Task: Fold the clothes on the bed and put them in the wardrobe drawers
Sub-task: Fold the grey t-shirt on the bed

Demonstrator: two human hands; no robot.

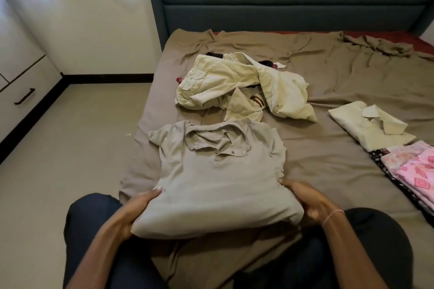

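Head view. One grey polo shirt (218,178), half folded, collar away, at the bed's (328,77) near edge. Two hands, left hand (138,204) and right hand (307,199), each gripping its near folded end, fingers (311,214) curled round the cloth. One unfolded pale heap (234,87) beyond. To the right, one folded pale shirt (366,129) and one patterned stack (418,171).

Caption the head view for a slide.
Left hand and right hand grip the grey polo on the bed, unfolded clothes behind.
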